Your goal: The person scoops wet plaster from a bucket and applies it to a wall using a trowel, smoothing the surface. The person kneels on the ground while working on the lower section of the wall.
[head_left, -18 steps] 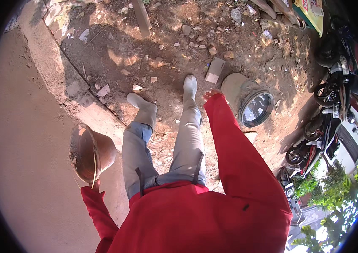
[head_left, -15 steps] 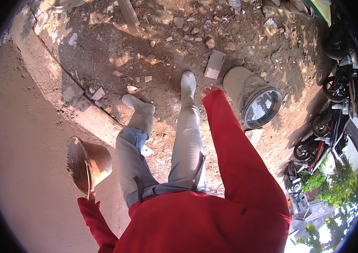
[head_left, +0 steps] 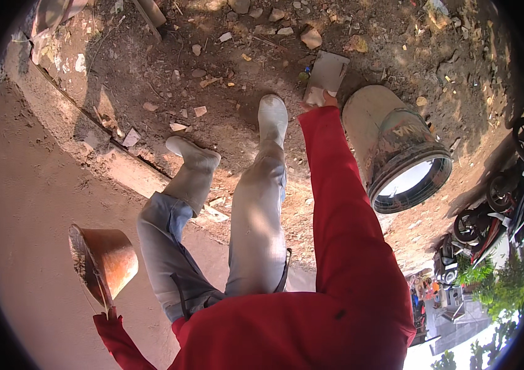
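At the left, my left hand (head_left: 112,313) grips an orange-brown, mud-stained bucket (head_left: 115,262) by its rim or handle. The bucket is tipped on its side, its mouth facing left. My right arm stretches far forward, and my right hand (head_left: 328,100) is at the near end of a grey rectangular block (head_left: 328,73) on the dirt. Fingers show at the block's right corner and a digit at its left, seemingly closed around that end; the sleeve hides part of the grip.
Right of my arm stands a large, dirty drum (head_left: 391,142) with liquid reflecting light in its mouth. Smooth wet-looking mortar (head_left: 33,203) spreads at left, bordered by a concrete edge (head_left: 83,132). Stones and rubble litter the dirt (head_left: 212,117). Motorcycles (head_left: 496,197) are parked far right.
My right hand has reached forward from beside the drum to the block's near end. I have bent lower. The bucket has shifted left and down in view, still in my left hand.
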`<state>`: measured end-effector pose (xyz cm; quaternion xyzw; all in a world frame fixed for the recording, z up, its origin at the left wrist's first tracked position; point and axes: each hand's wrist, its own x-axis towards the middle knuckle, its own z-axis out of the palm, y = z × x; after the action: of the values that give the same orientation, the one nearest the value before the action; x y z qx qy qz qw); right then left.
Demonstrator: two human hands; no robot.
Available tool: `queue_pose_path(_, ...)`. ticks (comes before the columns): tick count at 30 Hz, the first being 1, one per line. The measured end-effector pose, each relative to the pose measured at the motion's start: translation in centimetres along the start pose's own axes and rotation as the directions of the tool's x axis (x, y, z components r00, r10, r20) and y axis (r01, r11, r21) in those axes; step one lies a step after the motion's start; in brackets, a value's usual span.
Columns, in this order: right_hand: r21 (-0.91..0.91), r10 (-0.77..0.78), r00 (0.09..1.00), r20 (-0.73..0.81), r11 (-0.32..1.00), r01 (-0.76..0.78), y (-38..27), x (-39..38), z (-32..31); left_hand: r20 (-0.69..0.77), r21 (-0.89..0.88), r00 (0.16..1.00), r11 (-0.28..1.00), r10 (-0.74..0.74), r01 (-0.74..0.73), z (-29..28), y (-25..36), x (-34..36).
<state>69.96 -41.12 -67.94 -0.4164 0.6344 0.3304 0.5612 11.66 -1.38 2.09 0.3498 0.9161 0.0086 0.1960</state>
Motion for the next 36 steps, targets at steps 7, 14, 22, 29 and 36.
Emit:
queue_pose_path(7,0.258,-0.195,0.978,0.079,0.951,0.169,-1.8,-0.1,0.8,0.027,-0.302,0.988,0.941,-0.152,0.153,3.8,2.0,0.1)
queue_pose_path(14,-0.818,-0.946,0.226,0.234,-0.065,0.572,-4.1,-13.7,1.6,0.173,-0.282,0.975,0.941,-0.14,0.185,8.2,4.3,0.6)
queue_pose_path(22,-0.894,-0.853,0.343,0.394,-0.268,0.36,0.8,-29.3,0.4,0.462,-0.488,0.856,0.739,-0.233,0.465,12.6,-1.9,13.1)
queue_pose_path(29,-0.755,-0.699,0.305,0.647,-0.534,0.38,5.3,-40.4,4.3,0.482,0.44,0.838,0.756,0.257,-0.485,13.6,2.3,13.2)
queue_pose_path(36,-0.625,-0.576,0.243,0.78,-0.701,0.343,15.9,-55.3,18.4,0.618,0.522,0.708,0.496,0.341,-0.694,12.2,1.3,15.6)
